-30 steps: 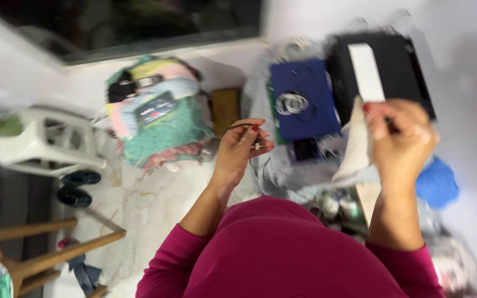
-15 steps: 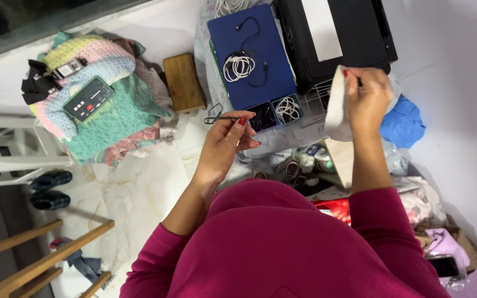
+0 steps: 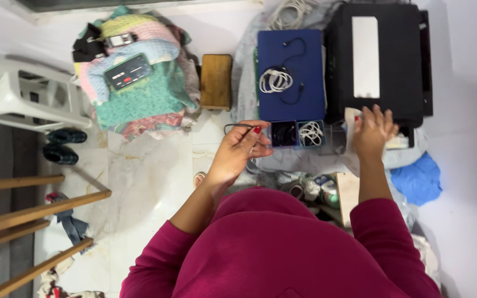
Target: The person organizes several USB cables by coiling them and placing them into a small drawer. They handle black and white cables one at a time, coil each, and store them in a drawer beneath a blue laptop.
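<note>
Pinching a thin black cable [image 3: 237, 126] in my closed left hand [image 3: 238, 152], I held it just beside the small bins [image 3: 298, 134]. My right hand [image 3: 372, 131], fingers spread, pressed a pale cloth [image 3: 351, 118] at the printer's [image 3: 379, 60] front edge; keeping the cable taut seemed wise.

Left hand [image 3: 238, 152] pinches a thin black cable [image 3: 237, 127]; right hand [image 3: 372, 132] touches black printer [image 3: 379, 60]

A dark phone [image 3: 128, 71] lies tilted on a pile of pastel crocheted cloth [image 3: 155, 99] at upper left, its lit screen showing pale lines and a small red dot. A flat dark-blue box [image 3: 305, 94] sits at top centre with a coiled white cable [image 3: 275, 80] on its lid. To its right stands a black box-like unit [image 3: 398, 60] bearing a long white rectangular panel [image 3: 365, 56]
</note>
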